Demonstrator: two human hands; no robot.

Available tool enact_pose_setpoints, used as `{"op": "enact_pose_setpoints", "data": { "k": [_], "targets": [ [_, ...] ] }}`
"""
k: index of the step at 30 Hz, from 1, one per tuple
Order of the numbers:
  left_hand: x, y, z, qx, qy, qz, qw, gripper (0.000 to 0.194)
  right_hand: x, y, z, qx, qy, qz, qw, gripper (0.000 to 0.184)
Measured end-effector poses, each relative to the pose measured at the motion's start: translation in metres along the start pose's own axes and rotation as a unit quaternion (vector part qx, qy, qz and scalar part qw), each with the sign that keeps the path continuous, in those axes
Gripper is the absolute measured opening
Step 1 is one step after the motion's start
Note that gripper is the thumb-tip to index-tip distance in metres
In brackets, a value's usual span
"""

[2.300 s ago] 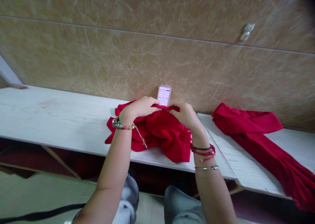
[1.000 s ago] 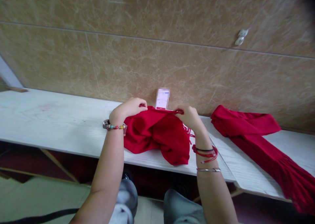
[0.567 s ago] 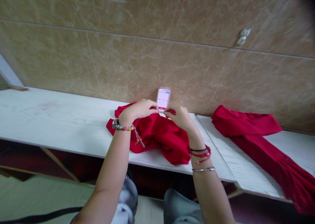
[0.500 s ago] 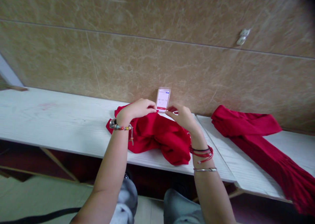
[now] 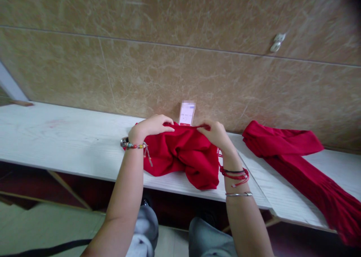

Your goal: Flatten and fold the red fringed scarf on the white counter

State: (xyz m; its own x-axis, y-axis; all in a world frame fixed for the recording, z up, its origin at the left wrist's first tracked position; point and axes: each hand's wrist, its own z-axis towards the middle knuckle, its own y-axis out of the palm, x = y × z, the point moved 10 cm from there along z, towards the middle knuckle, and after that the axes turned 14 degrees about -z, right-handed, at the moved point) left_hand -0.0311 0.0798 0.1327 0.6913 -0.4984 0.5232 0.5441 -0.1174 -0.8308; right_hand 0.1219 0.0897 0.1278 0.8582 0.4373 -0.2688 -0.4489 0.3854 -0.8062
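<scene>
Pinching the far edge of the red cloth [image 5: 197, 157] on the bench [image 5: 76, 140], the left hand [image 5: 152, 127] and right hand [image 5: 216, 133] worked near the phone [image 5: 186, 114]. A careless sideways tug could have toppled it.

2 textiles, both solid red: bunched cloth [image 5: 180, 148], scarf [image 5: 301, 172]. Bench [image 5: 70, 131]: white, faint grey woodgrain, pinkish smudge at left. Wall [image 5: 158, 72]: tan-brown, pale marble veining. Phone [image 5: 186, 116]: lilac-white screen, red bar low. Beaded bracelet [image 5: 135, 146]: teal, red, yellow. Wrist cords [image 5: 235, 174]: red plus black. Bangle [image 5: 238, 194]: silver. Trousers [image 5: 208, 242]: faded blue-grey. Strap [image 5: 56, 246]: black. Floor [image 5: 50, 223]: pale grey-green.
</scene>
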Motion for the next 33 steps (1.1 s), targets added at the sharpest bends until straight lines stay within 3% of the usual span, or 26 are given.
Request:
{"op": "enact_pose_setpoints", "data": {
  "k": [3,7,10,13,16,20,24,28,30,33],
  "targets": [
    [0.002,-0.003,0.000,0.015,0.000,0.019,1.000,0.024,0.002,0.001,-0.004,-0.036,-0.021,-0.003,0.999,0.014],
    [0.024,0.010,0.005,-0.003,0.034,0.005,0.999,0.024,-0.031,0.006,-0.008,-0.050,-0.100,0.043,0.993,0.026],
    [0.034,0.018,0.007,-0.018,0.046,-0.001,0.999,0.022,-0.047,0.011,-0.006,-0.054,-0.106,0.014,0.993,0.019],
    [0.024,0.012,0.005,-0.009,0.030,0.011,0.999,0.022,-0.035,0.005,-0.002,-0.023,-0.067,0.003,0.997,0.016],
    [0.002,-0.002,-0.001,0.010,-0.010,0.019,1.000,0.025,-0.006,-0.006,-0.001,0.009,-0.028,0.012,1.000,0.015],
    [-0.010,-0.011,-0.005,0.028,-0.035,0.017,0.999,0.027,0.019,0.001,-0.004,-0.038,-0.010,0.008,0.999,0.014],
    [0.011,0.002,0.002,0.009,0.004,0.018,1.000,0.027,-0.015,0.009,-0.008,-0.062,-0.083,0.052,0.993,0.032],
    [0.031,0.015,0.006,-0.014,0.047,0.006,0.999,0.026,-0.053,0.018,-0.008,-0.073,-0.132,0.041,0.988,0.023],
    [0.031,0.014,0.005,-0.016,0.052,0.000,0.999,0.026,-0.054,0.019,-0.006,-0.075,-0.124,0.023,0.989,0.017],
    [0.015,0.006,0.000,-0.010,0.017,0.004,1.000,0.025,-0.032,0.007,-0.002,-0.033,-0.068,0.004,0.997,0.012]
  ]
}}
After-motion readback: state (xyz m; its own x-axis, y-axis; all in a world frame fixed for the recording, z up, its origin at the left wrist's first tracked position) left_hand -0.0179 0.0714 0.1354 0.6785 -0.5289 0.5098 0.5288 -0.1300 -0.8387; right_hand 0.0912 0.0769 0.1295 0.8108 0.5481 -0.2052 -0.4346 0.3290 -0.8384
